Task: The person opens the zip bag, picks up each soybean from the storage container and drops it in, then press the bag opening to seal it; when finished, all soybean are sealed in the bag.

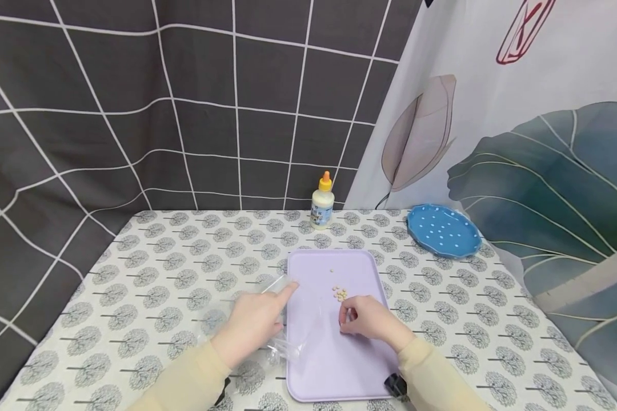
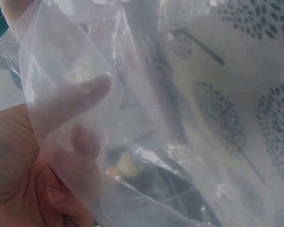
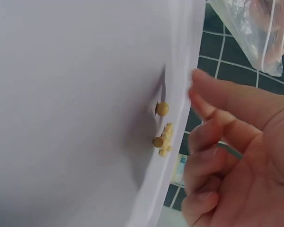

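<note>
Several small, round, pale-yellow beads [image 1: 341, 295] lie on a lavender rectangular tray [image 1: 319, 374], toward the near edge of the cloth-covered bench [image 1: 175, 285], beyond my right hand [image 1: 368, 321]. Left wrist: my left hand [image 2: 47, 163] grips a clear plastic bag [image 2: 128, 120]. Right wrist: my right grip curls, nothing visible in it.

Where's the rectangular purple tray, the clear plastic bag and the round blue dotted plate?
Rectangular purple tray [image 1: 343, 368], head view: bare near part.
Clear plastic bag [image 2: 111, 123], left wrist view: crinkled side.
Round blue dotted plate [image 1: 444, 231], head view: middle.

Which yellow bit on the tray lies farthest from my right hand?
The lone bit toward the tray's far edge; the other bits cluster nearer your right hand.
</note>
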### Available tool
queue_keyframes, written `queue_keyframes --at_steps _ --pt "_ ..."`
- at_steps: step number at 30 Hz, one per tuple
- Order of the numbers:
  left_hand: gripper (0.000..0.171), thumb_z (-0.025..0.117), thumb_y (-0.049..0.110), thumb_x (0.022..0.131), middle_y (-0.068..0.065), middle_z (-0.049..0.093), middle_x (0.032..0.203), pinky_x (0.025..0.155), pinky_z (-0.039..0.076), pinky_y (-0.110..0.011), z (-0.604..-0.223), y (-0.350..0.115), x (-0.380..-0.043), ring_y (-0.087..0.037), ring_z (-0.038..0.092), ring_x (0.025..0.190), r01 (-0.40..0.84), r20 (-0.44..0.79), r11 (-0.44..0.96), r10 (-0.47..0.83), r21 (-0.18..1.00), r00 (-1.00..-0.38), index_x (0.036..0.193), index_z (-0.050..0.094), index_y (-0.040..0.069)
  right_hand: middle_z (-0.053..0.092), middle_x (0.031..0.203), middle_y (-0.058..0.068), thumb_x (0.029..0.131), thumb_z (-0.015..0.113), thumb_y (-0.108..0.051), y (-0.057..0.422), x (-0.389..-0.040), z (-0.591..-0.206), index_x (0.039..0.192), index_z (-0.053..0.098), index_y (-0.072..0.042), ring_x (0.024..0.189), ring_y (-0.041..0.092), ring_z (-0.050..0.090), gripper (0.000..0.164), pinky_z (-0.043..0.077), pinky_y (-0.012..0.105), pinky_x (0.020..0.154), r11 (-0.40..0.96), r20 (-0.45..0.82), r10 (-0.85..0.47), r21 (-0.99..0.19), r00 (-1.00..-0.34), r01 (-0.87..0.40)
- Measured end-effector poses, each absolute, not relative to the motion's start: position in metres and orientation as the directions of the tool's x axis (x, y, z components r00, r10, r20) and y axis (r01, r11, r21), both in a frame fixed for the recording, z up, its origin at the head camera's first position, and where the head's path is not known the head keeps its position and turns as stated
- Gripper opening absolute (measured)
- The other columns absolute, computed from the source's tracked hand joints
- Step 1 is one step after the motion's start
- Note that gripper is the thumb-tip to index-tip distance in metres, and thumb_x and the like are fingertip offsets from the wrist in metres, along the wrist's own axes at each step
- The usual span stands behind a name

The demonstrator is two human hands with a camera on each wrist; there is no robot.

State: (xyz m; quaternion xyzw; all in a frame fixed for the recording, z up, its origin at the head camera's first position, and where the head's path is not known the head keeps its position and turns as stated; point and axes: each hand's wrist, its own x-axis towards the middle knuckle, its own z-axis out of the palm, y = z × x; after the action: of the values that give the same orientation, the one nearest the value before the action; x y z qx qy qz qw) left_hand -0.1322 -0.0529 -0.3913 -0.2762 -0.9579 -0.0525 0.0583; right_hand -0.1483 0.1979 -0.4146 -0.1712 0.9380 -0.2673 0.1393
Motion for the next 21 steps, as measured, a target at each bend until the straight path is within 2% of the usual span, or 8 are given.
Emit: queue_keyframes --at_steps 4,8,13,21 --pt "0.08 0.083 0.03 0.067 0.005 0.062 0.07 0.046 0.038 -0.023 -0.392 -0.052 -0.133 -0.01 0.053 0.056 0.535 0.126 0.841 0.524 0.08 -0.842 0.137 0.047 0.016 0.05 0.059 -0.007 0.079 0.074 -0.015 0.197 -0.147 -0.413 0.075 0.062 -0.018 0.051 0.006 0.044 0.013 0.04 0.021 0.048 0.752 -0.119 -0.404 -0.607 -0.907 -0.256" --pt "0.081 0.083 0.032 0.066 0.004 0.063 0.071 0.049 0.041 -0.023 -0.394 -0.053 -0.133 -0.01 0.055 0.056 0.55 0.133 0.832 0.538 0.078 -0.833 0.137 0.047 0.014 0.049 0.061 -0.009 0.083 0.071 -0.018 0.191 -0.142 -0.407 0.081 0.063 -0.018 0.053 0.003 0.043 0.008 0.04 0.02 0.048 0.69 -0.037 -0.405 -0.668 -0.913 -0.279" --pt "0.082 0.083 0.033 0.065 0.005 0.062 0.069 0.052 0.043 -0.022 -0.396 -0.054 -0.133 -0.01 0.054 0.056 0.559 0.15 0.825 0.545 0.077 -0.825 0.137 0.048 0.013 0.048 0.062 -0.009 0.083 0.071 -0.017 0.18 -0.138 -0.4 0.085 0.065 -0.017 0.056 0.003 0.042 0.007 0.039 0.02 0.051 0.626 0.05 -0.362 -0.727 -0.931 -0.282" --pt "0.081 0.083 0.034 0.065 0.007 0.058 0.064 0.049 0.039 -0.021 -0.395 -0.054 -0.131 -0.007 0.049 0.052 0.561 0.152 0.825 0.546 0.074 -0.824 0.136 0.049 0.014 0.048 0.064 -0.009 0.081 0.073 -0.015 0.17 -0.135 -0.401 0.089 0.065 -0.012 0.056 0.001 0.041 0.011 0.038 0.019 0.051 0.593 0.084 -0.406 -0.734 -0.91 -0.332"
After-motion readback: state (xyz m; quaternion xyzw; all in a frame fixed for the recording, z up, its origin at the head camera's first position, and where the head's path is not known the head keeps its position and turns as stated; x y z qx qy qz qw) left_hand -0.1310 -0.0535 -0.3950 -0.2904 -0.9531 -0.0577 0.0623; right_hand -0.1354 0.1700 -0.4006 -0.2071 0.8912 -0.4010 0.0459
